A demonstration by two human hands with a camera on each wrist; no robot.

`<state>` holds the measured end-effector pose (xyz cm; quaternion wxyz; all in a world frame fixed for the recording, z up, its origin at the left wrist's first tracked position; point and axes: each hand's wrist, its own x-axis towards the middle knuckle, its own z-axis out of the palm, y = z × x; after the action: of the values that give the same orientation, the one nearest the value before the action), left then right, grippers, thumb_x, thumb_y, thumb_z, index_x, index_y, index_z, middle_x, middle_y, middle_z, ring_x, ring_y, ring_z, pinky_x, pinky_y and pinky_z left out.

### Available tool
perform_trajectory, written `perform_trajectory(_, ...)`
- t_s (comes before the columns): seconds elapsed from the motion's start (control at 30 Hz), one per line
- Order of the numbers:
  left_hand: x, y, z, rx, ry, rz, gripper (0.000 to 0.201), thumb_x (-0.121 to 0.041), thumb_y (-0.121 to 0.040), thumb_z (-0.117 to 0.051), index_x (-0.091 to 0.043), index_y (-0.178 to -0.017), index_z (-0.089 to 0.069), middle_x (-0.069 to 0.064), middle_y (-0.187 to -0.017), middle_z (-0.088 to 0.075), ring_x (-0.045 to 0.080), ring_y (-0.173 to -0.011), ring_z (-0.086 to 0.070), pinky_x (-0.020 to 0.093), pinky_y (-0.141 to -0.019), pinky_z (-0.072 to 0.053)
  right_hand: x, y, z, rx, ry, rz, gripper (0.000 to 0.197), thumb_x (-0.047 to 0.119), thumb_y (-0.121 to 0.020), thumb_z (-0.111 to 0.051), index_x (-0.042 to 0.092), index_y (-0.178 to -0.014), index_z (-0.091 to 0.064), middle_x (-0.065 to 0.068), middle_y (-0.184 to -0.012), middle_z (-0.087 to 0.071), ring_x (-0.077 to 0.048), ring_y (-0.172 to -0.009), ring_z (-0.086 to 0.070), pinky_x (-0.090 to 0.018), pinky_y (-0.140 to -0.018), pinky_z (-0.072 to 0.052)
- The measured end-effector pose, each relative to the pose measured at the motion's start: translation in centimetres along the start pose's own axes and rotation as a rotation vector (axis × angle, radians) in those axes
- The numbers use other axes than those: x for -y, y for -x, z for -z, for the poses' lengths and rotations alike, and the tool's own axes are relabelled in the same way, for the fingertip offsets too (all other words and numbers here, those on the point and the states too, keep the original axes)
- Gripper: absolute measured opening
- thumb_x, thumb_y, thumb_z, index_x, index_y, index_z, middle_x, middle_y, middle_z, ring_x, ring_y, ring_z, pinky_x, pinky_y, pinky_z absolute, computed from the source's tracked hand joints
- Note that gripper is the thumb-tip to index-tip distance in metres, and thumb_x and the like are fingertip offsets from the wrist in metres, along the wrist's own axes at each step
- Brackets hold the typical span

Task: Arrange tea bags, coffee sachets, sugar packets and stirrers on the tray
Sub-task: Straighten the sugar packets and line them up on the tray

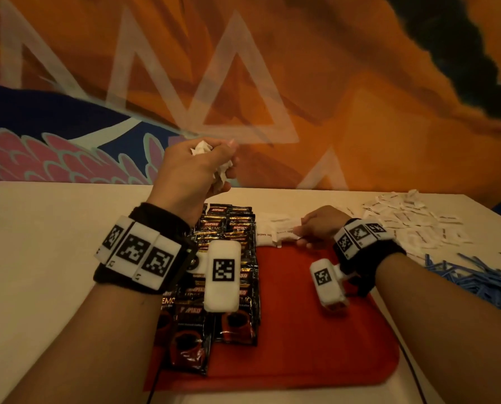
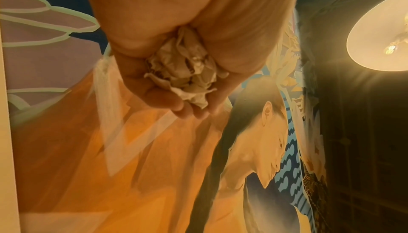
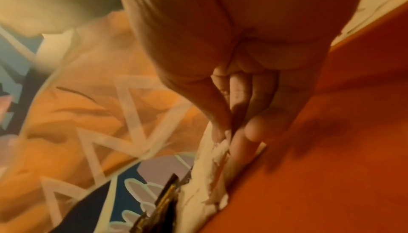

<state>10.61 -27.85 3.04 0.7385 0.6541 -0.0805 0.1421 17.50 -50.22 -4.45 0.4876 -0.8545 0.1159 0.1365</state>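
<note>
A red tray (image 1: 316,330) lies in front of me on the white table (image 1: 39,243). Black coffee sachets (image 1: 228,228) fill the tray's left side in overlapping rows. White sugar packets (image 1: 275,228) sit in a row at the tray's far edge. My right hand (image 1: 310,228) rests there, its fingers pinching a packet (image 3: 217,149) in that row. My left hand (image 1: 211,161) is raised above the far end of the sachets, gripping a bunch of crumpled white packets (image 2: 187,72) in its fist.
A loose heap of white packets (image 1: 409,220) lies on the table to the right of the tray. Blue stirrers (image 1: 476,278) are piled nearer, at the right edge. A painted orange wall (image 1: 330,83) stands behind the table.
</note>
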Motion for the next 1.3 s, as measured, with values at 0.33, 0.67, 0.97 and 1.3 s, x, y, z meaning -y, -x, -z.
perform_trajectory(0.33, -0.2, 0.0, 0.2, 0.031, -0.021, 0.015, 0.011, -0.021, -0.094, -0.065, -0.015, -0.086, -0.065, -0.004, -0.072, -0.066, 0.010, -0.066, -0.063, 0.024, -0.056, -0.049, -0.1, -3.1, -0.8, -0.120, 0.620, 0.002, 0.038, 0.039, -0.079, -0.080, 0.006, -0.097, -0.072, -0.007, -0.092, -0.074, -0.024, -0.088, -0.071, -0.035, -0.080, -0.058)
perform_trajectory(0.67, -0.3, 0.1, 0.2, 0.047, -0.020, 0.038, 0.010, -0.021, -0.095, -0.064, -0.015, -0.087, -0.064, -0.006, -0.070, -0.066, 0.008, -0.065, -0.063, 0.023, -0.057, -0.050, 1.1, -1.7, -1.8, -0.090, 0.714, 0.347, 0.024, 0.016, -0.073, -0.082, 0.028, -0.091, -0.072, 0.008, -0.090, -0.062, -0.017, -0.092, -0.064, -0.025, -0.068, -0.050)
perform_trajectory(0.97, -0.2, 0.0, 0.3, 0.054, -0.006, 0.048, 0.016, -0.029, -0.096, -0.062, -0.014, -0.090, -0.065, -0.003, -0.074, -0.065, 0.009, -0.067, -0.062, 0.023, -0.057, -0.049, 1.5, -0.9, -1.2, -0.052, 0.623, 0.418, 0.034, 0.026, -0.077, -0.083, 0.030, -0.110, -0.073, 0.002, -0.111, -0.068, -0.010, -0.094, -0.060, -0.025, -0.078, -0.043)
perform_trajectory(1.3, -0.4, 0.3, -0.3, 0.171, 0.090, 0.222, 0.067, -0.068, -0.093, -0.036, -0.010, -0.111, -0.064, 0.006, -0.071, -0.062, 0.015, -0.058, -0.056, 0.021, -0.045, -0.038, 5.3, 5.5, -1.5, -0.131, -0.076, 0.885, 0.012, 0.024, -0.085, -0.076, 0.020, -0.096, -0.072, 0.003, -0.086, -0.073, -0.010, -0.081, -0.067, -0.031, -0.076, -0.054)
